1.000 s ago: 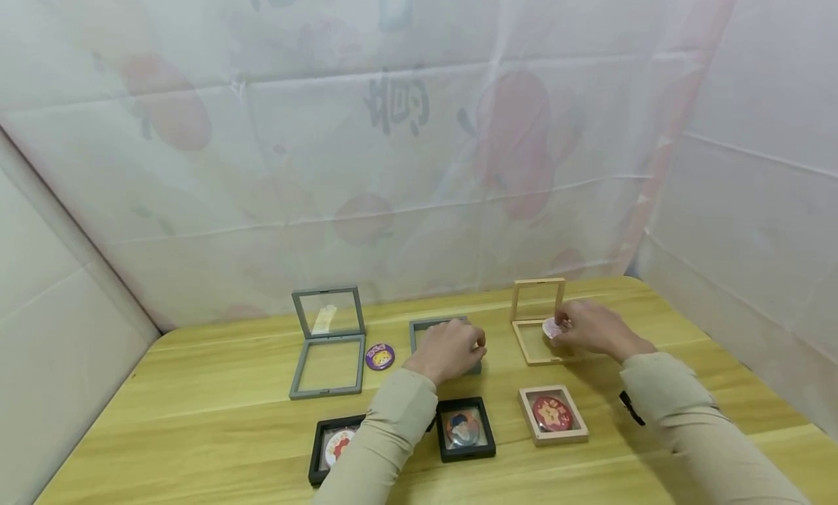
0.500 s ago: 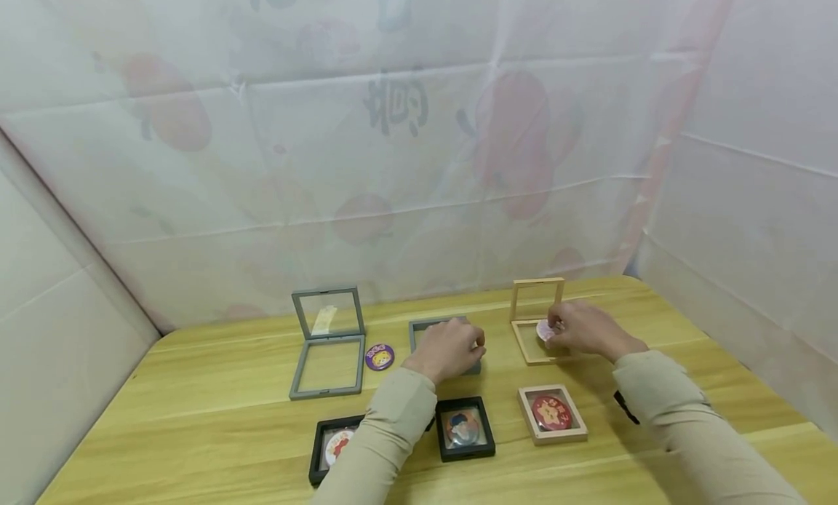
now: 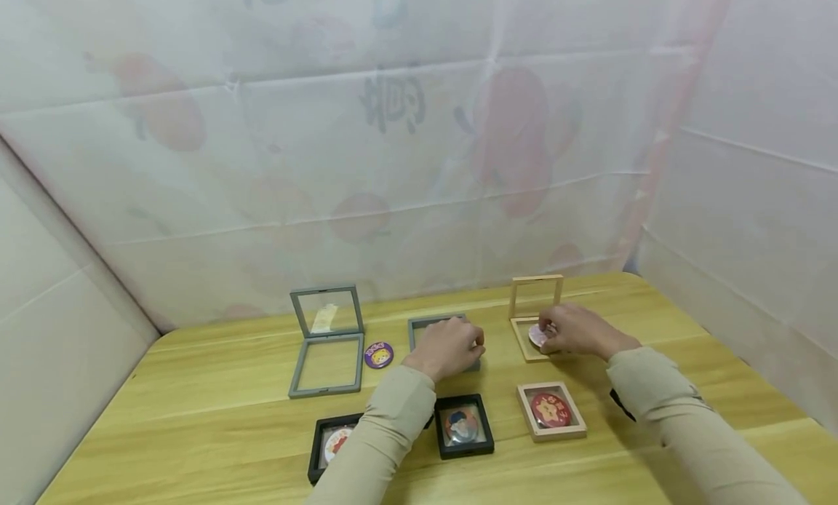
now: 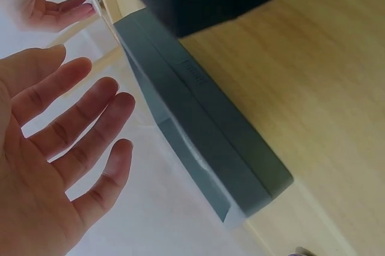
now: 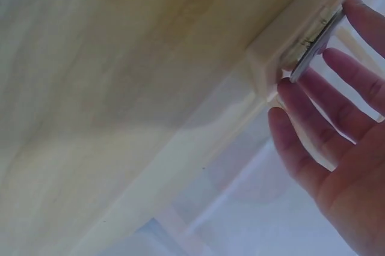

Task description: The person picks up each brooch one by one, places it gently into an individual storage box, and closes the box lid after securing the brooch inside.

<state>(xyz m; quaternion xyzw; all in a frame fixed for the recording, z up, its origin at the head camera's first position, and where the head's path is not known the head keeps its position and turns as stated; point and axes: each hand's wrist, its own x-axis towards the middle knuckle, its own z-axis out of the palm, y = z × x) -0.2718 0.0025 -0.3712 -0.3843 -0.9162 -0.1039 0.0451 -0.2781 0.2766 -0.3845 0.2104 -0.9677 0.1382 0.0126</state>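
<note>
My right hand (image 3: 579, 331) pinches a pale round badge (image 3: 537, 335) between thumb and fingers, over the base of an open light-wood-coloured display frame (image 3: 537, 278). The right wrist view shows this badge (image 5: 317, 45) tilted, its metal back towards the base. My left hand (image 3: 447, 348) hovers at a grey display frame (image 3: 435, 319), which it partly hides. In the left wrist view that hand's relaxed fingers (image 4: 99, 118) are apart from the grey frame (image 4: 192, 94) and hold nothing.
To the left stands another grey frame (image 3: 326, 338) with its lid up, beside a purple badge (image 3: 378, 355). Nearer me lie two black frames (image 3: 447, 447) with badges, one partly behind my left sleeve, and a pale wooden frame (image 3: 553, 435) with a red badge.
My right hand has moved slightly left and down with the pale badge, bringing it further over the wood-coloured frame's base. The left hand has stayed in place.
</note>
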